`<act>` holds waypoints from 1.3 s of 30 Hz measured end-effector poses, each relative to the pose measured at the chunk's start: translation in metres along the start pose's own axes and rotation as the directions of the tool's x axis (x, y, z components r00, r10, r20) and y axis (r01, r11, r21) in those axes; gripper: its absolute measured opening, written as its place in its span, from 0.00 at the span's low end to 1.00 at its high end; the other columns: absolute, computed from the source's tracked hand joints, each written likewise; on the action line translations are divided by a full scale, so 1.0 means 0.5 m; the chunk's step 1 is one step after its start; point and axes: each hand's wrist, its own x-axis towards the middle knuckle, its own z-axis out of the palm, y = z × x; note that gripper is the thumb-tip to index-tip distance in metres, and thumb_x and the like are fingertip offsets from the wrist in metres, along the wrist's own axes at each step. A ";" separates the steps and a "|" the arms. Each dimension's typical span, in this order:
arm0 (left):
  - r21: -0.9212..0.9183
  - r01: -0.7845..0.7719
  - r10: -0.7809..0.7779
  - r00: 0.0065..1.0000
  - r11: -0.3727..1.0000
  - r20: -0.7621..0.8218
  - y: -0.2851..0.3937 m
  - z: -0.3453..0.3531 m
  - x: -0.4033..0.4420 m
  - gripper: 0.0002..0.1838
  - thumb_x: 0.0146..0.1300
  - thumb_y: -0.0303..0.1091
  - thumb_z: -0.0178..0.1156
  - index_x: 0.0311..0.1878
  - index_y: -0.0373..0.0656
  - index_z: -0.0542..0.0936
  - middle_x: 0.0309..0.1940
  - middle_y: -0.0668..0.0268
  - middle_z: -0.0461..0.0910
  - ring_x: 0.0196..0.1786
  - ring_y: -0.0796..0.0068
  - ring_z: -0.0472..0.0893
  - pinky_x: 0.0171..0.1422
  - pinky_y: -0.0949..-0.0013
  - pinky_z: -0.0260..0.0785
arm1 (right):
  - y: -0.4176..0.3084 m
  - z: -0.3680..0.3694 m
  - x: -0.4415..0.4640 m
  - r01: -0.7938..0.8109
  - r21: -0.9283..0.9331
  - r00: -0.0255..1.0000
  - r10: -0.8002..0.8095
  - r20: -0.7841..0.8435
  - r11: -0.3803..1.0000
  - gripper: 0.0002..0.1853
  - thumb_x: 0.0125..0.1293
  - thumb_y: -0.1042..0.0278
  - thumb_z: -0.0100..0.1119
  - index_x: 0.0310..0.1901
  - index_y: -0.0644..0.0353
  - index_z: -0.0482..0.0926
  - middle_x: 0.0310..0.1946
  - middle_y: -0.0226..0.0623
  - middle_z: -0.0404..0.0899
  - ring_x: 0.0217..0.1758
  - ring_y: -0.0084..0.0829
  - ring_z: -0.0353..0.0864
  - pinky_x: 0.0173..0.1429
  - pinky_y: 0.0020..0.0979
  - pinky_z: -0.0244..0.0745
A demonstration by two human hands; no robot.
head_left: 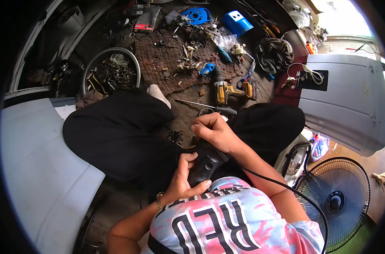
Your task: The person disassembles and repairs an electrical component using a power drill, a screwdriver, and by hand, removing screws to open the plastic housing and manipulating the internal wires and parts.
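My left hand [184,180], with a gold bracelet at its wrist, grips a black plastic part [206,165] in my lap. A round recess shows on the part's upper face. Just above it, my right hand [214,130] is closed, thumb against curled fingers; whatever is between them is hidden. Beyond that hand lies a long screwdriver [225,111] with a dark handle. A yellow and black cordless drill [229,91] rests farther out on the floor. By my left leg there is a small black spidery piece [174,136] on the ground.
A metal basin [138,70] full of small hardware stands at the left. Loose parts cover a brown mat [154,53], with blue housings [238,23] behind. A grey appliance panel [344,95] and a fan [334,203] are at right. A black cable [294,192] crosses my right arm.
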 end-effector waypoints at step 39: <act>-0.593 0.226 -0.264 0.964 0.773 0.023 0.035 -0.020 0.109 0.37 0.74 0.63 0.39 0.71 0.42 0.61 0.65 0.64 0.68 0.68 0.73 0.68 0.72 0.66 0.60 | -0.016 0.029 -0.006 0.295 -0.501 0.945 -0.327 0.025 0.814 0.17 0.70 0.58 0.51 0.28 0.61 0.75 0.52 0.44 0.69 0.52 0.43 0.61 0.60 0.41 0.56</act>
